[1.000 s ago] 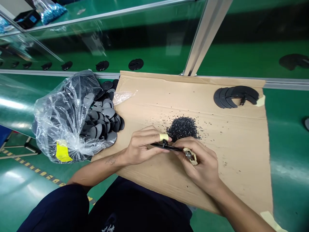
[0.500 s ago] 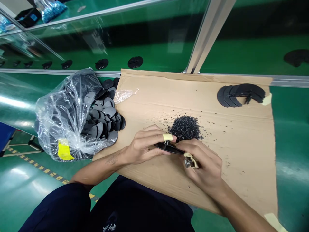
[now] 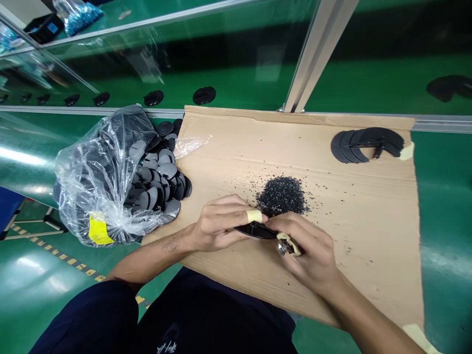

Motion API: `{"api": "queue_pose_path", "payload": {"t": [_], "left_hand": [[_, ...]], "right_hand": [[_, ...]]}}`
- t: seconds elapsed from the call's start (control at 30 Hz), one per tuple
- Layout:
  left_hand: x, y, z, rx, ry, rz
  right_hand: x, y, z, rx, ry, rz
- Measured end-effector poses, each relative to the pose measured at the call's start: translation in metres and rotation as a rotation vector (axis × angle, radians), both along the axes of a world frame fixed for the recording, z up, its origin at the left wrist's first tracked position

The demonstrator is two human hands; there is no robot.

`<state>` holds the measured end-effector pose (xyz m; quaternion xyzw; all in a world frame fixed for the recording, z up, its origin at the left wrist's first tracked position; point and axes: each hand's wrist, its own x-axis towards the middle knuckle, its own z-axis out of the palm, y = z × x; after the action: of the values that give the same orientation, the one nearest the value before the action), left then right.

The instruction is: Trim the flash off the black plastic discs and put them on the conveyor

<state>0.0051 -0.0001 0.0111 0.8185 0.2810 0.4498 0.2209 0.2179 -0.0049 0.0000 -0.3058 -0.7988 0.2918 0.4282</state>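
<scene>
The left hand (image 3: 219, 226) and the right hand (image 3: 311, 243) meet at a thin black disc (image 3: 256, 231)

The disc is up over the brown cardboard (image 3: 221, 147), on the near side of a heap of tiny black bits (image 3: 282, 194). The left hand pinches the disc, and one finger has yellow tape (image 3: 254, 216) on it. The right hand is curled around a small shiny tool (image 3: 283, 247) with pale wrapping (image 3: 294, 247), and its fingertips are at the right edge of the disc; I cannot tell if the tool touches it. On the left, lots of black discs (image 3: 158, 182) lie by a big clear bag (image 3: 92, 182) with a bright yellow label (image 3: 99, 228). Far off on the right, some curved black pieces (image 3: 348, 146) sit bunched up on the cardboard
</scene>
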Motion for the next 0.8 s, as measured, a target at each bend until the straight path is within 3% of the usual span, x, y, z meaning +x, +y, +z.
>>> {"api": "queue_pose_path", "payload": {"t": [0.27, 0.63, 0.8], "left_hand": [[0.0017, -0.0075, -0.0010, 0.047, -0.048, 0.057], [0.0033, -0.0034, -0.0063, -0.233, -0.070, -0.024], [-0.0010, -0.0028, -0.0043, -0.181, -0.034, 0.049]], "right_hand": [[-0.0003, -0.0002, 0.0004, -0.008, 0.018, 0.017], [0.0000, 0.0007, 0.0014, -0.053, 0.097, -0.008], [0.0040, 0.0071, 0.0052, -0.083, 0.096, -0.058]]}}
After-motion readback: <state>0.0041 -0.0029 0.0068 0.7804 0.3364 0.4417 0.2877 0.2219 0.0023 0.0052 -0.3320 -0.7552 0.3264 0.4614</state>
